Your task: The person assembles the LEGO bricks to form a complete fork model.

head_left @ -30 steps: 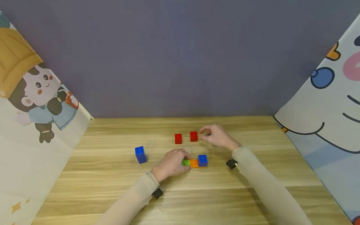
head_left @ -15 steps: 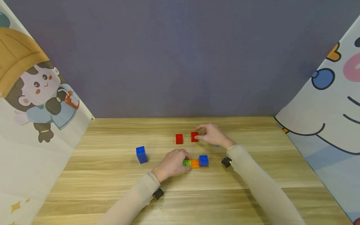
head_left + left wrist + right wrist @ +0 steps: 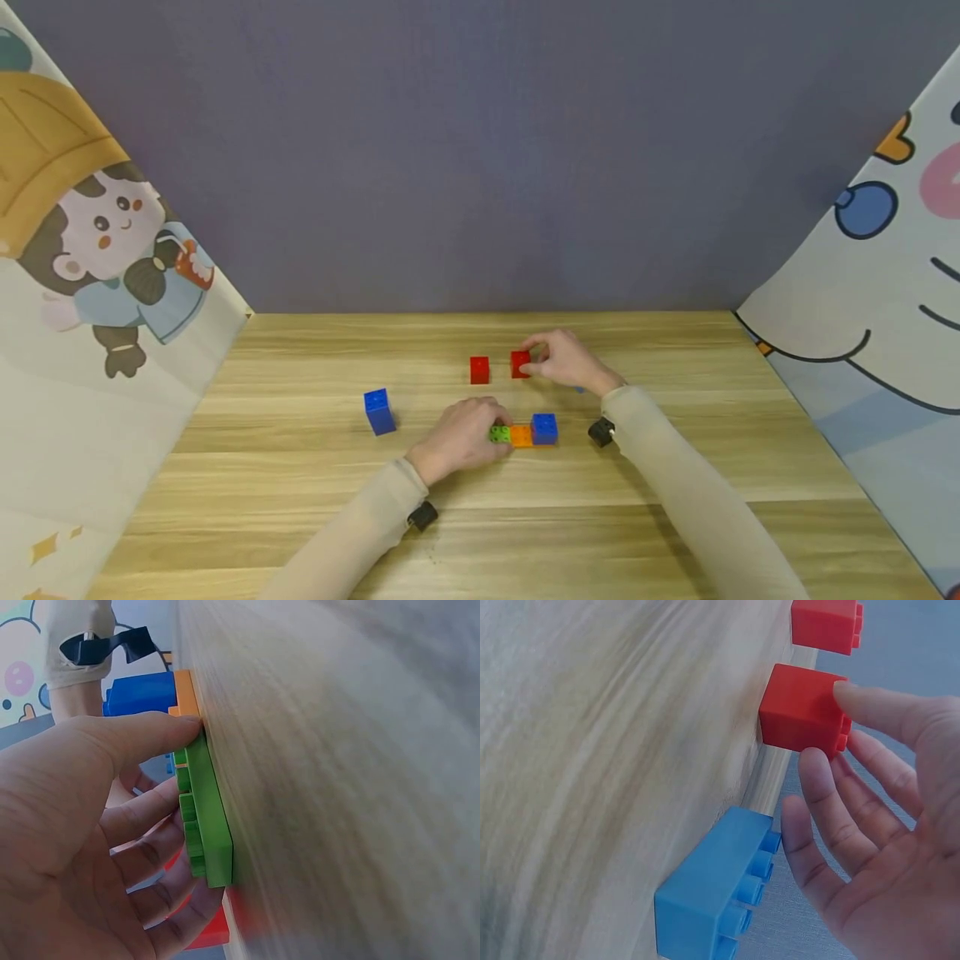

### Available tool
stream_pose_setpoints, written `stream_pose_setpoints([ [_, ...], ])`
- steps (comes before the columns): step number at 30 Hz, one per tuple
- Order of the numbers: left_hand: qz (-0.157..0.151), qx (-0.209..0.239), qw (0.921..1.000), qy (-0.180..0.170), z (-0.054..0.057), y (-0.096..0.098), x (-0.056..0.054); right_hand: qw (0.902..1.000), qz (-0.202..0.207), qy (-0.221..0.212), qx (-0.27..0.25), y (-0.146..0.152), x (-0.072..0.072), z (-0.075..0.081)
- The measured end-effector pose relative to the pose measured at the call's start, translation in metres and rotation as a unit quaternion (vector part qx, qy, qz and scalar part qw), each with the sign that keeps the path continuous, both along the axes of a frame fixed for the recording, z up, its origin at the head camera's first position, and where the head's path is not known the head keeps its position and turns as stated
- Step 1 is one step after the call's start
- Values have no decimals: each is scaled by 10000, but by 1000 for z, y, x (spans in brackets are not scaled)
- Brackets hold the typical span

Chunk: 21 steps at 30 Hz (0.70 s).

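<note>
Red plastic filled the right hand's [image 3: 566, 362] pinch: a studded brick [image 3: 799, 709] on the table [image 3: 300, 500], thumb and fingers at its upper edges — a slightly lower hold on opposite walls, clear of the studs, would probably have been steadier. Just beside those fingers lay a light-blue brick [image 3: 712, 881]; farther left stood a second red brick [image 3: 479, 371]. Nearer the person, the left hand [image 3: 461, 432] pinched a green plate [image 3: 210, 817] — best kept flat, lightly pressed — end to end with an orange plate [image 3: 521, 436] bearing a dark-blue brick [image 3: 545, 428].
</note>
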State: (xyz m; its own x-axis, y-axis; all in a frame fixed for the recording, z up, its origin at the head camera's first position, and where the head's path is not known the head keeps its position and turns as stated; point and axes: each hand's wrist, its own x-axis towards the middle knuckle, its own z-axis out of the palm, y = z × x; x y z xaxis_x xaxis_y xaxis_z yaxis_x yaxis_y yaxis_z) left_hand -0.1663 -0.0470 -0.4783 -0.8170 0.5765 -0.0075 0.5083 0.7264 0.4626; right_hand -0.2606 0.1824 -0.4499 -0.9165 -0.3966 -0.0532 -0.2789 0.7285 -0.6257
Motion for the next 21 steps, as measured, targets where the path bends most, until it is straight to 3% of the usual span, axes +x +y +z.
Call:
stream_pose_setpoints([
  [12,-11,0,10000,54,3,-4,3,10000,-24,-71,-52,-3,2,2],
  [21,-34,-14,10000,-41,3,-6,3,9999,54,125,-39,2,8,2],
])
